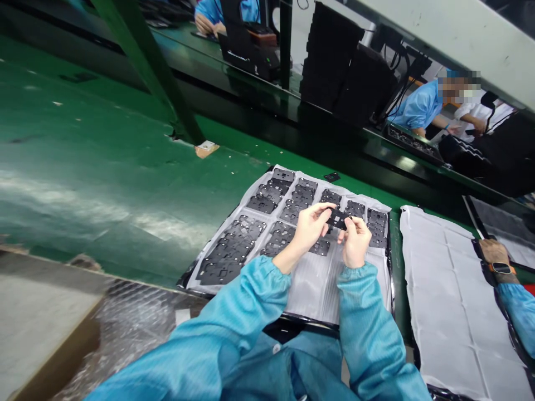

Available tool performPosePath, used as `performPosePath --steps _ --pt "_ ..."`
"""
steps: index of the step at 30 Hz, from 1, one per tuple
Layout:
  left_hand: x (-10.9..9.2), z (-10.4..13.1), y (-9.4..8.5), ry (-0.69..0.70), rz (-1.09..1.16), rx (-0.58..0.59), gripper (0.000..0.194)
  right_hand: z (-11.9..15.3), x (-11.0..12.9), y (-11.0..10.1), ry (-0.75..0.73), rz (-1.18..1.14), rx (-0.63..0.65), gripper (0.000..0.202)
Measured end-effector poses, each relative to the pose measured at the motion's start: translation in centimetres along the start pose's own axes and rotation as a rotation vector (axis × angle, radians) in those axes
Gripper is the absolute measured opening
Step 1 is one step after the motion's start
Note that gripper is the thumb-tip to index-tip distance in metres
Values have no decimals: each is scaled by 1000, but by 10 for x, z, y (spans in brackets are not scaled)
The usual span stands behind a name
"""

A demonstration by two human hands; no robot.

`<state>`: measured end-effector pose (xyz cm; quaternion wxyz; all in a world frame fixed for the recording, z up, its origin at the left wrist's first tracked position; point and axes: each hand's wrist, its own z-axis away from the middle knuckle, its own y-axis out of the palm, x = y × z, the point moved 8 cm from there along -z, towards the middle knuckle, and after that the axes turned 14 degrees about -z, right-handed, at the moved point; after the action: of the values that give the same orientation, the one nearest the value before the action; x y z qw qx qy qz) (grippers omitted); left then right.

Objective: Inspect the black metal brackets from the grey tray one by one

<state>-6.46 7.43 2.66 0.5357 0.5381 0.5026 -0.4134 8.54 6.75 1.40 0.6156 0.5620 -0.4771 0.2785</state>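
Both my hands hold one small black plate (336,219) with cutouts, raised over a tray lined with white sheet (309,284). My left hand (310,225) pinches the plate's left end between thumb and fingers. At its right end, my right hand (356,239) grips it with the thumb and fingertips. Rows of similar black parts (229,249) lie in the tray's compartments, on the left and along the far side. The near middle part of the sheet shows bare, and my forearms cover some of the tray's near edge.
A second white-lined tray (455,301) lies at the right, with another person's hand (494,252) at its edge. A green post (154,72) slants down to the green table (104,167). Plastic wrap (129,323) and a cardboard box (62,356) are at the lower left.
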Motion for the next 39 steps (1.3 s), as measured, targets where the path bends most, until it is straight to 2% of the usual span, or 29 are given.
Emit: performPosePath --steps 6,11,17,22,26,30,35,39 --pt "0 1 -5 -25 -16 -46 36 1 -2 2 35 22 18 29" --pt "7 1 -1 -75 51 12 30 0 -1 1 21 -4 16 28" --pt "12 -1 -6 -109 84 -51 26 3 1 5 22 20 35 28" --pt "11 -3 -8 -143 144 -22 20 5 1 10 2 40 85 26" --pt "10 -4 -11 -136 146 -47 20 5 6 12 -49 29 99 24" --pt "10 -1 -6 -107 93 -33 23 5 15 10 -94 1 71 21" --pt "9 7 -1 -86 32 -54 22 14 19 5 -142 33 -38 20" --pt "0 21 -10 -48 -54 -35 22 19 27 5 -219 24 -29 21"
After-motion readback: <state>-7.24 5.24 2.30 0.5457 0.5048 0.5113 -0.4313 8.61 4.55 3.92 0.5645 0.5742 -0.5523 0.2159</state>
